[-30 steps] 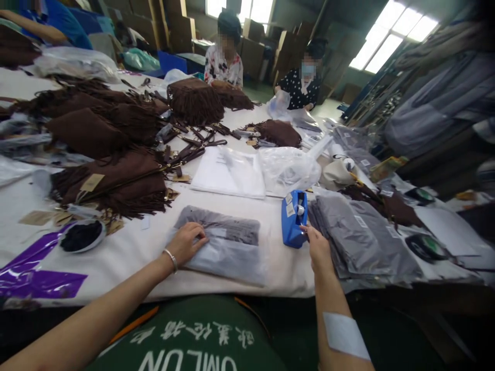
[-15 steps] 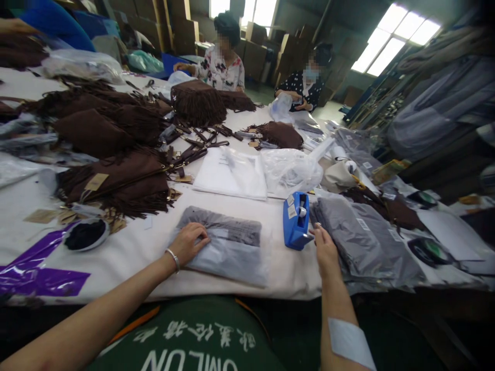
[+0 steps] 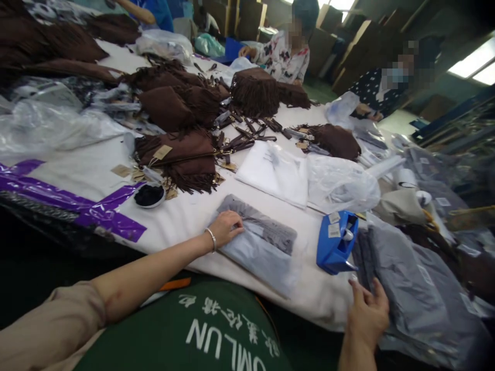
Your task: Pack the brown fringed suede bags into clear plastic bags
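Note:
A flat grey package in a clear plastic sleeve [image 3: 266,257] lies on the white table cover near the front edge. My left hand [image 3: 226,229], a bracelet at its wrist, rests on the package's left part, fingers curled together on the plastic. To the right stands a blue tape dispenser [image 3: 334,247] with its cutting end toward me. Just below that end is my right hand [image 3: 367,309], palm up, thumb and fingers apart; any tape on the fingertips is too small to tell. Grey plastic-wrapped packages [image 3: 413,278] are stacked beside it.
Brown fringed bags [image 3: 185,159] and straps cover the left and middle. A white bowl of black material [image 3: 150,196] is near purple tape [image 3: 112,216]. White plastic sheets [image 3: 274,172] lie behind the package. Several people are across the table.
The view has swung left and tilted, so the table appears shifted right. My right hand has drawn away from the dispenser toward me, its fingers spreading. My left hand stays on the package.

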Tool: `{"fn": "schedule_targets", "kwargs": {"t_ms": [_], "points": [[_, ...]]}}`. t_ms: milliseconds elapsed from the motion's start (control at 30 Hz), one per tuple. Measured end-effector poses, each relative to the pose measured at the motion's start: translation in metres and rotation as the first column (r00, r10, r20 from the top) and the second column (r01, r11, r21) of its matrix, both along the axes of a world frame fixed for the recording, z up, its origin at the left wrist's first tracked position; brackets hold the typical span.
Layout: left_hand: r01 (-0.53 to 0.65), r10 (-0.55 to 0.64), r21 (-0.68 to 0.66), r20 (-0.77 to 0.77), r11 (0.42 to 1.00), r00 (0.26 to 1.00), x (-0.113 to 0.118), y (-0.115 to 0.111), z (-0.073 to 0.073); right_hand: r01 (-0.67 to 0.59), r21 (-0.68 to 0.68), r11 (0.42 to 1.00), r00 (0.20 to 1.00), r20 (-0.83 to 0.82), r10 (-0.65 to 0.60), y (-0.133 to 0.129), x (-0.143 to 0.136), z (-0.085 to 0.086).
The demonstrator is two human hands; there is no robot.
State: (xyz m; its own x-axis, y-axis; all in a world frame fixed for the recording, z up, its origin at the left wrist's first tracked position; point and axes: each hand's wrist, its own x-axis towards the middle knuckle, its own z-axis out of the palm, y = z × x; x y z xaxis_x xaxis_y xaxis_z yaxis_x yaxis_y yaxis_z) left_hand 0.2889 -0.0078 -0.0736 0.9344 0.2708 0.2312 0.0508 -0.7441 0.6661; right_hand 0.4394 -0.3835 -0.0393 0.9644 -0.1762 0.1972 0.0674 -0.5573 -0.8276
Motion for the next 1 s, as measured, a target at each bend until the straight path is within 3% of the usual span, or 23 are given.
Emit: {"fn": "schedule_targets", "kwargs": {"t_ms": [67,133,167,233,300,333,400,467,567,633,700,767,867,900,1000], "points": [[0.006,-0.006,-0.046,0.005,0.999,1.0,-0.001,0.001,0.0,-0.159,0.013,0.987,0.985,-0.059,0.16,0.02,-0.008,0.013],[0.006,-0.006,-0.082,0.006,0.997,1.0,-0.001,0.002,0.0,-0.452,-0.003,0.892,0.882,-0.146,0.447,0.055,-0.017,0.026],[-0.002,0.002,-0.094,0.002,0.996,1.0,-0.002,0.002,0.0,-0.614,-0.03,0.789,0.779,-0.184,0.599,0.076,-0.02,0.032],[-0.018,0.017,-0.097,-0.01,0.995,1.0,-0.002,0.002,0.0,-0.847,-0.111,0.52,0.53,-0.245,0.812,0.119,-0.021,0.039],[-0.025,0.024,-0.069,-0.018,0.997,1.0,-0.003,0.002,0.001,-0.922,-0.261,0.285,0.36,-0.314,0.878,0.157,-0.019,0.041],[-0.027,0.026,-0.045,-0.017,0.999,1.0,-0.003,0.001,0.001,-0.92,-0.34,0.193,0.316,-0.359,0.878,0.172,-0.018,0.04],[-0.025,0.025,0.012,-0.01,1.0,1.0,-0.004,0.0,0.001,-0.882,-0.467,0.058,0.29,-0.443,0.848,0.192,-0.017,0.036],[-0.02,0.021,0.061,-0.007,0.998,1.0,-0.005,-0.001,0.001,-0.838,-0.545,-0.017,0.307,-0.498,0.811,0.202,-0.017,0.032],[-0.024,0.026,0.101,-0.013,0.995,1.0,-0.006,-0.003,0.0,-0.731,-0.682,-0.024,0.438,-0.496,0.75,0.202,-0.016,0.032],[-0.037,0.039,0.112,-0.011,0.993,0.999,-0.006,-0.003,0.0,-0.619,-0.784,0.041,0.591,-0.431,0.682,0.196,-0.011,0.032],[-0.04,0.041,0.107,-0.006,0.993,0.999,-0.006,-0.004,-0.001,-0.534,-0.832,0.153,0.7,-0.334,0.631,0.189,-0.006,0.03],[-0.029,0.03,0.097,0.0,0.995,1.0,-0.006,-0.004,-0.001,-0.559,-0.792,0.247,0.693,-0.282,0.664,0.182,-0.003,0.021],[-0.028,0.028,0.092,0.003,0.995,1.0,-0.006,-0.004,0.0,-0.682,-0.677,0.278,0.586,-0.278,0.761,0.173,-0.001,0.006],[-0.033,0.033,0.09,0.002,0.995,0.999,-0.007,-0.003,0.0,-0.686,-0.661,0.306,0.591,-0.26,0.764,0.171,0.0,0.003],[-0.049,0.049,0.097,-0.001,0.994,0.999,-0.012,0.005,0.003,-0.617,-0.63,0.471,0.68,-0.125,0.723,0.17,0.005,0.009]]}}
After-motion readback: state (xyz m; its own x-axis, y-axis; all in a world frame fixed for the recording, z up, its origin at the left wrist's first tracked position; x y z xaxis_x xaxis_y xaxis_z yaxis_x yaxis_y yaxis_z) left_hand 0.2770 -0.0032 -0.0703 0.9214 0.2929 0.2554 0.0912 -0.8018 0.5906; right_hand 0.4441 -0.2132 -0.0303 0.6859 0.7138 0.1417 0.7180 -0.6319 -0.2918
